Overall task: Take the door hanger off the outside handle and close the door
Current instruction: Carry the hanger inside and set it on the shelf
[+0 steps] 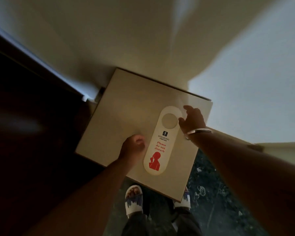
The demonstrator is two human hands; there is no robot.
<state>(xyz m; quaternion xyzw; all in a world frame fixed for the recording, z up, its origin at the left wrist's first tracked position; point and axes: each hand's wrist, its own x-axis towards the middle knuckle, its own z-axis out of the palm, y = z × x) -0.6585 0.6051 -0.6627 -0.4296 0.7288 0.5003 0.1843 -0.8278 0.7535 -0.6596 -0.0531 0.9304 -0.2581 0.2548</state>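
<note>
The white door hanger (157, 147), printed with red "Please do not disturb" and a red figure, lies flat on a small beige table top (126, 106). My right hand (192, 120), with a metal bangle at the wrist, is at the hanger's top right, thumb on the ring beside the round hole and fingers at its edge. My left hand (132, 145) is curled into a fist and rests on the table just left of the hanger's middle, holding nothing. No door handle is in view.
A dark wooden door or panel (24, 125) fills the left side, with a bright strip along its edge. Pale walls (143, 31) rise behind the table. Below lie a dark speckled floor (211, 193) and my feet in white-and-blue slippers (134, 200).
</note>
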